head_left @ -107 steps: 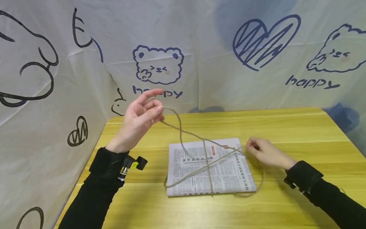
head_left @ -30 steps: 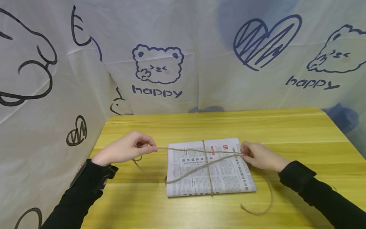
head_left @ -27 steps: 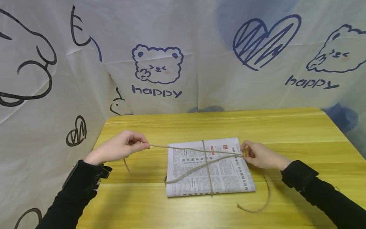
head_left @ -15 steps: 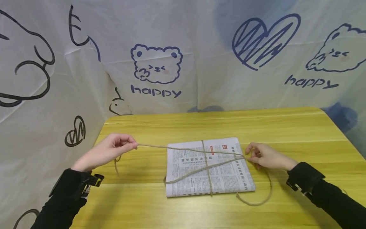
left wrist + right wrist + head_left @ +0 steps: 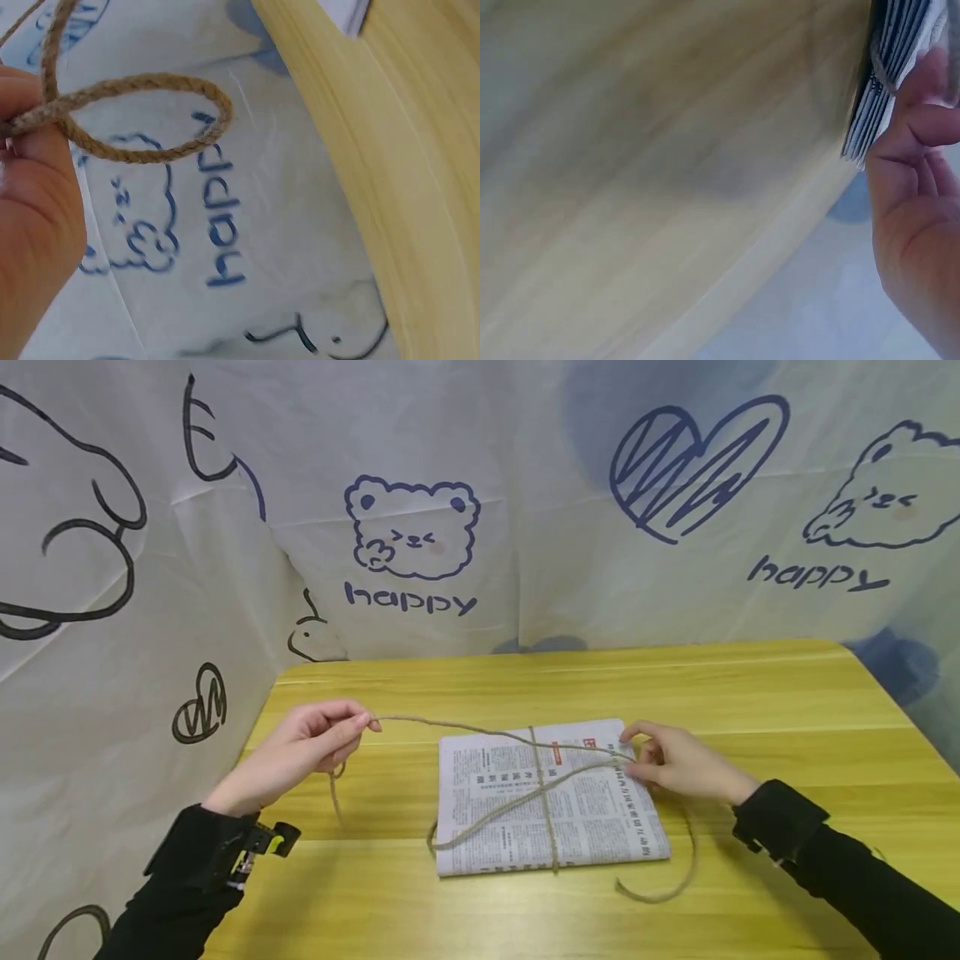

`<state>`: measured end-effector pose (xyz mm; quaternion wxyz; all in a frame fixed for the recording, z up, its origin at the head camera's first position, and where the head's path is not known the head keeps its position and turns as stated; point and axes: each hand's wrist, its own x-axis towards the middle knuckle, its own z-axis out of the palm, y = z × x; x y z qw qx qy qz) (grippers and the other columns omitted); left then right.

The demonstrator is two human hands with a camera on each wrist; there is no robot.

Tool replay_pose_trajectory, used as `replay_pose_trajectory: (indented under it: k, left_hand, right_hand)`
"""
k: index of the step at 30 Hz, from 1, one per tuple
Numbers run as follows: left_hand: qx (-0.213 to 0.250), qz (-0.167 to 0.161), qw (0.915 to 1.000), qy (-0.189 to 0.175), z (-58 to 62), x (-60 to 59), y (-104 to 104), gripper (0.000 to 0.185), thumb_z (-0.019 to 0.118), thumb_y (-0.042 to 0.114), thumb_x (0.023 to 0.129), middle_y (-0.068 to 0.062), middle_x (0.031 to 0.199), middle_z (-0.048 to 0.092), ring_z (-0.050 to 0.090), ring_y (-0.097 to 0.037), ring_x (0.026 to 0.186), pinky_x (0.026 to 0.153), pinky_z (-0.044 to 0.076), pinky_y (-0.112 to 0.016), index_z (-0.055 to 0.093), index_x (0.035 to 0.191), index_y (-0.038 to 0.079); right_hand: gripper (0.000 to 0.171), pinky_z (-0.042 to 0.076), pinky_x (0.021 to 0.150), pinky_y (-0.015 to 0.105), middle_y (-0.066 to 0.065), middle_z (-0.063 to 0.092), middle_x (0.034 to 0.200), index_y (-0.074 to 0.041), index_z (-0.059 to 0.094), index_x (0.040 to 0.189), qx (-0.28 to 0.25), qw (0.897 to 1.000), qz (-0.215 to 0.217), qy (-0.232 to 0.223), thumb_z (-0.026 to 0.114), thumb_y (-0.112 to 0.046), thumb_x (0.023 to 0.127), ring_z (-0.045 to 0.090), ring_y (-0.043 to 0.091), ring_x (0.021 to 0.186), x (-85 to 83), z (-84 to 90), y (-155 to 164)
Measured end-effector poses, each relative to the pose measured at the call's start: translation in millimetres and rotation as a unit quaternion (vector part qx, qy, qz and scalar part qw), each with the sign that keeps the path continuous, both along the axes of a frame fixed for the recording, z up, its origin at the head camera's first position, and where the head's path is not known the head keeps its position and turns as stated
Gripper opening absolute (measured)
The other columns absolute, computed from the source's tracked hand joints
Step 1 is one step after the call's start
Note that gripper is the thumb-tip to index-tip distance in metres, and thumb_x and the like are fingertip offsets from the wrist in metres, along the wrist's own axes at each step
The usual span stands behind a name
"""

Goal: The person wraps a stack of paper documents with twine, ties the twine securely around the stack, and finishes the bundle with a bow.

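Note:
A folded stack of newspaper [image 5: 480, 797] lies flat on the table, bound by brown twine [image 5: 467, 727] that runs front to back and also crosses its top sideways. Left of the stack, my left hand [image 5: 296, 747] pinches one strand above the table; the strand sags towards the right edge. A loop of twine [image 5: 221, 112] hangs at these fingers in the left wrist view. At the stack's right edge, my right hand [image 5: 686, 762] holds the twine between thumb and curled fingers, where the two strands meet. The layered paper edges [image 5: 866, 112] show beside it in the right wrist view.
A loose twine end [image 5: 660, 898] curves on the table in front of the stack's right corner. The yellow wooden table [image 5: 585, 689] backs onto a pale cloth [image 5: 555, 568] with drawn bears and hearts. Another cloth wall [image 5: 210, 610] borders the left side.
My left hand first came down and left from above, pulling the strand straight. Since half a second ago it has shifted slightly right and up, slackening it; my right hand has moved left.

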<state>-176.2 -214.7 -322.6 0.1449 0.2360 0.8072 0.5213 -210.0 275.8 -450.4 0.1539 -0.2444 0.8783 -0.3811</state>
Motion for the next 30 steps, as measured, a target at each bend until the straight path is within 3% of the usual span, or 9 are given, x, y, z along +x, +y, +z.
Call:
replay_pose_trajectory:
  k: [2, 8, 12, 17, 21, 26, 30]
  left_hand:
    - [-0.005, 0.001, 1.0, 0.004, 0.9, -1.5, 9, 0.023, 0.045, 0.019, 0.109, 0.005, 0.064, 0.039, 0.031, -0.019, 0.052, 0.051, 0.037, -0.031, 0.065, 0.113, 0.009]
    - [-0.014, -0.006, 0.9998, 0.011, 0.6, -7.5, 26, 0.024, 0.046, 0.019, 0.109, 0.006, 0.065, 0.041, 0.035, -0.015, 0.053, 0.052, 0.039, -0.028, 0.064, 0.115, 0.004]
    - [0.033, -0.014, 0.9992, 0.015, 3.7, -9.0, 32, 0.022, 0.044, 0.018, 0.109, 0.005, 0.064, 0.039, 0.031, -0.019, 0.053, 0.051, 0.034, -0.03, 0.065, 0.112, 0.01]
    - [0.085, -0.03, 0.9957, 0.022, 10.1, -8.4, 38, 0.023, 0.043, 0.017, 0.11, 0.003, 0.064, 0.039, 0.028, -0.02, 0.053, 0.048, 0.027, -0.032, 0.066, 0.109, 0.018]
    - [0.091, -0.042, 0.9946, 0.027, 10.1, -7.9, 40, 0.023, 0.043, 0.015, 0.109, 0.002, 0.064, 0.039, 0.029, -0.02, 0.053, 0.048, 0.028, -0.032, 0.066, 0.108, 0.018]
    - [0.077, -0.055, 0.9953, 0.019, 4.0, -8.3, 39, 0.022, 0.044, 0.014, 0.109, 0.002, 0.062, 0.039, 0.031, -0.02, 0.052, 0.05, 0.036, -0.031, 0.066, 0.108, 0.017]
    - [0.064, -0.062, 0.996, 0.013, 0.3, -9.0, 37, 0.022, 0.044, 0.014, 0.109, 0.003, 0.062, 0.039, 0.031, -0.021, 0.051, 0.053, 0.041, -0.028, 0.066, 0.109, 0.017]
  right_hand:
    - [0.035, 0.039, 0.055, 0.024, 0.002, 0.058, 0.07, -0.001, 0.054, 0.127, 0.009, 1.0, -0.011, 0.021, 0.068, -0.012, 0.096, 0.045, 0.004, 0.054, -1.4, 0.4, -5]
    - [0.038, 0.046, 0.062, 0.024, 0.002, 0.062, 0.085, 0.002, 0.056, 0.126, -0.011, 0.998, -0.023, 0.061, 0.071, -0.008, 0.093, 0.056, 0.006, 0.068, -3.0, 2.1, -12]
    - [0.039, 0.046, 0.066, 0.024, 0.003, 0.058, 0.09, 0.0, 0.06, 0.123, 0.009, 0.993, -0.022, 0.114, 0.076, -0.007, 0.088, 0.055, 0.01, 0.077, -4.8, 1.6, -16]
    - [0.035, 0.048, 0.074, 0.03, 0.005, 0.062, 0.098, -0.005, 0.064, 0.115, 0.072, 0.984, -0.011, 0.161, 0.08, -0.008, 0.085, 0.055, 0.014, 0.084, -10.1, -3.6, -22]
    - [0.019, 0.047, 0.071, 0.028, 0.0, 0.06, 0.087, -0.009, 0.059, 0.093, 0.074, 0.984, -0.01, 0.16, 0.074, 0.002, 0.086, 0.054, 0.011, 0.078, -16.7, -8.2, -25]
    - [0.026, 0.037, 0.066, 0.025, -0.002, 0.054, 0.077, -0.012, 0.056, 0.083, 0.066, 0.986, 0.007, 0.154, 0.058, 0.014, 0.085, 0.044, 0.009, 0.07, -20.5, -8.7, -24]
    - [0.032, 0.036, 0.065, 0.026, -0.003, 0.057, 0.075, -0.014, 0.06, 0.077, 0.075, 0.986, 0.024, 0.144, 0.05, 0.014, 0.088, 0.042, 0.007, 0.066, -20.4, -5.8, -22]
